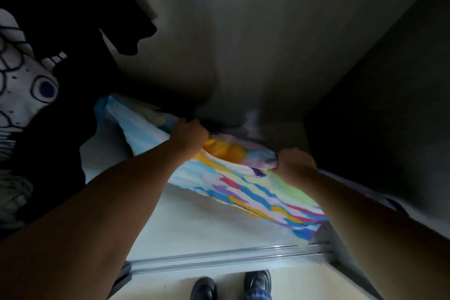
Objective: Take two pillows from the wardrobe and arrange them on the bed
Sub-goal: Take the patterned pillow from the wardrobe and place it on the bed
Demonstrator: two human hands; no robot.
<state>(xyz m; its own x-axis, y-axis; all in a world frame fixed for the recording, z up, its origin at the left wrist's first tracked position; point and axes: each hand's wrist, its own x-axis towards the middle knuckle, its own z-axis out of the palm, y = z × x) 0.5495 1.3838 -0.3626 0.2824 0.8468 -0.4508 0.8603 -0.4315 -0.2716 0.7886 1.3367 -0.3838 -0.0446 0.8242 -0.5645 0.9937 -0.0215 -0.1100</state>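
Observation:
A pillow (243, 192) in a bright multicoloured striped cover lies tilted inside the wardrobe, over its pale shelf floor (199, 226). My left hand (192, 133) is closed on the pillow's top edge near the middle. My right hand (295, 165) grips its far right corner. Both arms reach forward into the wardrobe. The pillow's left end (114, 109) points toward the dark back left. I cannot make out a second pillow.
Dark hanging clothes (60, 31) and a white fabric with blue drawn shapes (26, 85) fill the left side. The wardrobe's back wall (255, 31) and right wall (389, 105) are close. A sliding-door track (231, 257) runs along the front, with my shoes (231, 285) below.

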